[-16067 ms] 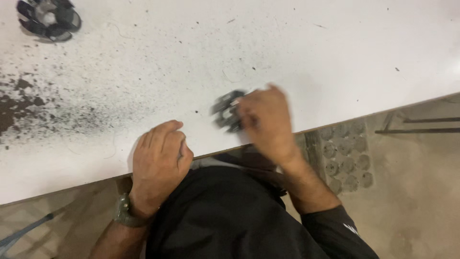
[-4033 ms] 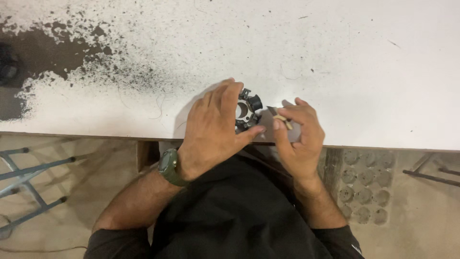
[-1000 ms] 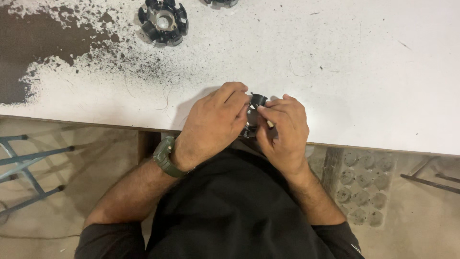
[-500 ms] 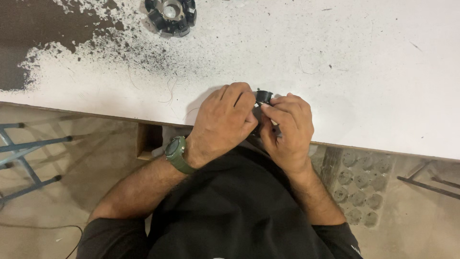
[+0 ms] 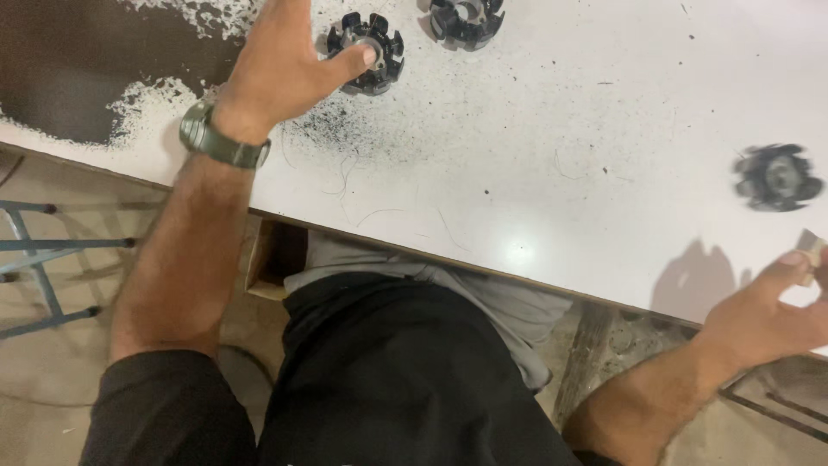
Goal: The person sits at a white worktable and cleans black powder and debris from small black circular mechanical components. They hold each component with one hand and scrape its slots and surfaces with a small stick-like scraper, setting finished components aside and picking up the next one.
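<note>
From the head camera, looking down past the person's black clothing to a white worktable (image 5: 604, 103) dusted with dark filings, the left hand (image 5: 280, 65) stretches far forward, arm nearly straight, a green wristwatch (image 5: 222, 138) on the wrist. Its fingers are spread, and the thumb tip rests on the hub of a black toothed rotor core (image 5: 366, 52); nothing is closed around it yet. A second black core (image 5: 466, 19) of the same kind sits just beyond, near the top edge, apart from the first.

The core looks like a stiff, dense metal part, probably heavy for its bulk, with slotted teeth around the rim. It should not flex or crush, and the teeth give good purchase; taking it across the rim, thumb against fingers on opposite teeth, looks the surest hold. The gritty dust may make the tabletop a little slick.

At the right edge, the right hand (image 5: 768, 311) hangs just off the table's near edge, wrist bent up, thumb and fingers pinching a small pale block (image 5: 811, 252), only partly in view. A third core (image 5: 776, 177), blurred, lies on the table above that hand, not touching it.
</note>
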### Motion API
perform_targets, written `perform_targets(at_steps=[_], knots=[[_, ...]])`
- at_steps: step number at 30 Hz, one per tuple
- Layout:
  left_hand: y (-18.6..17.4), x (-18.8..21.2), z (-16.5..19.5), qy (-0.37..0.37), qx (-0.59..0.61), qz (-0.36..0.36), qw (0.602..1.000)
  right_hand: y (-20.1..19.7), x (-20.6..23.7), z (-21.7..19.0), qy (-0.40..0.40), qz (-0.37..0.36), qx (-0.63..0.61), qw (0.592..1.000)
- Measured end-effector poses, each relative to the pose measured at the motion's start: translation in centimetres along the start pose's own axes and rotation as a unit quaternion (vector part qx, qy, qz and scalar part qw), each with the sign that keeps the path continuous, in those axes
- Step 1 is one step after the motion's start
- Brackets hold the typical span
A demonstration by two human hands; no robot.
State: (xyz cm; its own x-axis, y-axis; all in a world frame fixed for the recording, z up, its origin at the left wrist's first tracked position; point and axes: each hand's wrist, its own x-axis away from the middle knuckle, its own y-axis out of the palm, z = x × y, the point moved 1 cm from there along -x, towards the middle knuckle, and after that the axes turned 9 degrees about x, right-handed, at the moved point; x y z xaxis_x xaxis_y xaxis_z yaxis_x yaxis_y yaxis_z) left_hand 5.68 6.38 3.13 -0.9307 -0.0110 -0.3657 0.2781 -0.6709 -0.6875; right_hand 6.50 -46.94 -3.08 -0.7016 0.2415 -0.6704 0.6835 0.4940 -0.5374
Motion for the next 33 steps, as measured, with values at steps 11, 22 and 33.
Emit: perform_targets(at_steps=[11,22,33], knots=[[5.3,5.1,8.9,0.133,-0.067,-0.130,0.980,4.0,6.4,-8.4,-0.112,-0.140,-0.178,0.968],[9.1,8.5,12.4,0.185,0.070,-0.044,0.979,4.1,7.9,-16.9,-0.166,-0.229,-0.142,0.949],[10.6,5.8,11.9,0.040,0.039,-0.168,0.984,4.6,8.0,-17.2,-0.162,-0.214,-0.151,0.951]])
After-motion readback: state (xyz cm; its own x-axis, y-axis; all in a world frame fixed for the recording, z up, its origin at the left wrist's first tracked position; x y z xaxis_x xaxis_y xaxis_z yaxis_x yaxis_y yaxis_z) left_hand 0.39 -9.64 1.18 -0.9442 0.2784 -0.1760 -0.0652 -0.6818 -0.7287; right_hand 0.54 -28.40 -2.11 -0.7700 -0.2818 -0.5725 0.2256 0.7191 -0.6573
